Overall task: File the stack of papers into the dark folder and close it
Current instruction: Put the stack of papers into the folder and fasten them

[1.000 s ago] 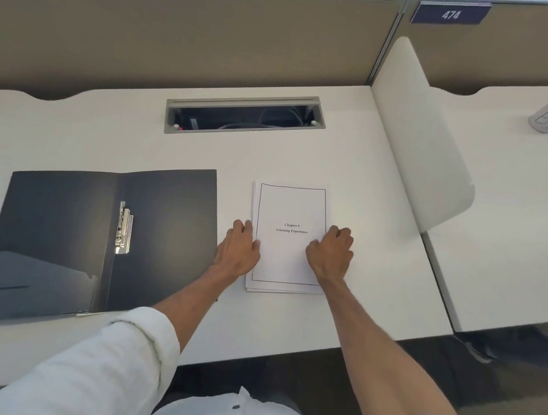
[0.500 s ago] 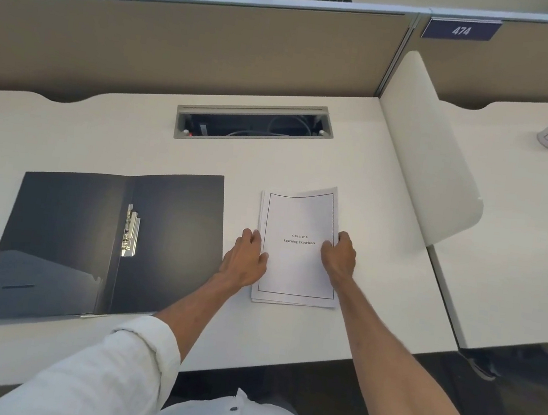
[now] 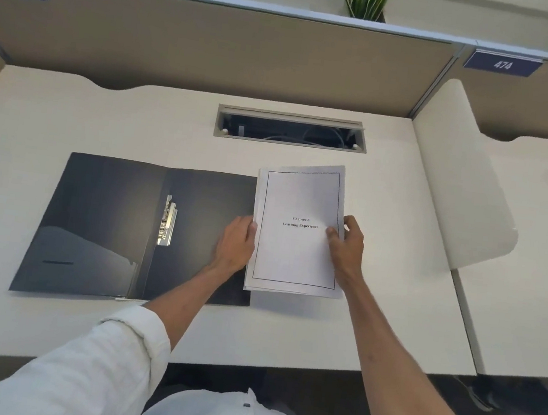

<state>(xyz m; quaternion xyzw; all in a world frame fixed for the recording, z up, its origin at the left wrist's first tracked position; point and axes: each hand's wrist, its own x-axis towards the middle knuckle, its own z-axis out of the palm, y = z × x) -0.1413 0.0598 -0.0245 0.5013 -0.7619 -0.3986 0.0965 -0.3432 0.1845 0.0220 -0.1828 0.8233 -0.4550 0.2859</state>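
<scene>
Paper stack, thin, light and floppy, is pinched at mid-length side edges by left hand and right hand, beside open dark folder; sheets may fan.

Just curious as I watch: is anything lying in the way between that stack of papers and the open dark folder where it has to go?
Nothing visible. The white paper stack, held by both hands, sits right beside the open dark plastic folder; its right inside panel is bare, with only the left hand over it.
</scene>
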